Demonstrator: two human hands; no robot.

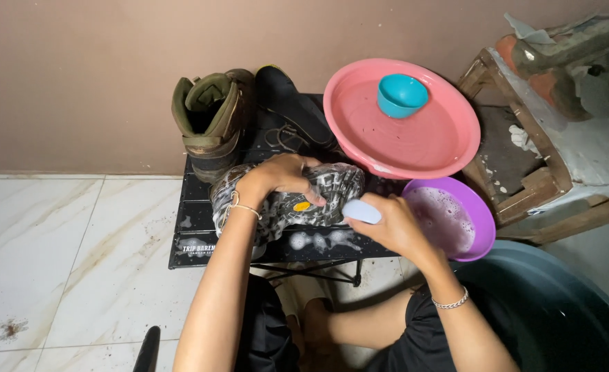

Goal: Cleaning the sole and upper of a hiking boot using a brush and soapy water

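My left hand point(280, 178) grips a soapy boot point(335, 186) lying sole-up on a small black folding table point(194, 234). The grey lugged sole is covered in suds and has a yellow patch in the middle. My right hand point(390, 224) holds a pale blue-white brush point(361, 211) against the sole's right side. A second olive-brown boot point(211, 117) stands upright at the table's back left, with a black insole point(294, 103) leaning beside it.
A pink basin point(449, 138) with a small teal cup point(401, 95) sits at the back right. A purple bowl point(480, 213) of foamy water is by my right hand. A dark tub point(559, 303) stands lower right, a wooden stool point(525, 186) beyond. White tiled floor lies to the left.
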